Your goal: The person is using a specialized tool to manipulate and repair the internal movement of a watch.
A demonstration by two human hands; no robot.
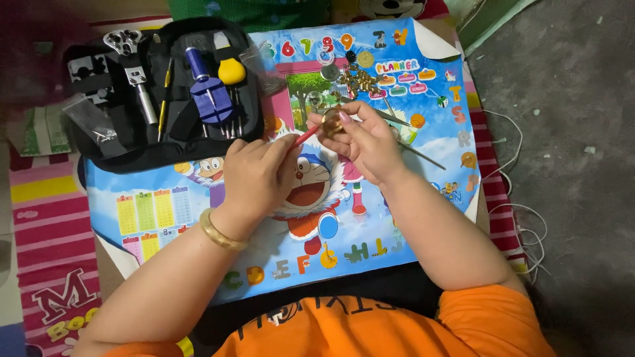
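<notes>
My left hand (258, 173), with a gold bangle (218, 233) on the wrist, grips a thin red-handled tool (307, 135) whose tip points at a small gold watch case (331, 121). My right hand (365, 137) pinches that watch case between thumb and fingers, just above the colourful cartoon poster (165, 211) spread on the floor. Both hands meet over the poster's middle. The tool's tip is hidden behind the watch case and fingers.
An open black tool case (86, 142) lies at the upper left with a blue tool (205, 89), a yellow-handled tool (231, 69) and metal tools. A gold watch band (360, 80), small round parts and thin tweezers (423, 155) lie behind my hands. White cables (522, 218) trail on the right.
</notes>
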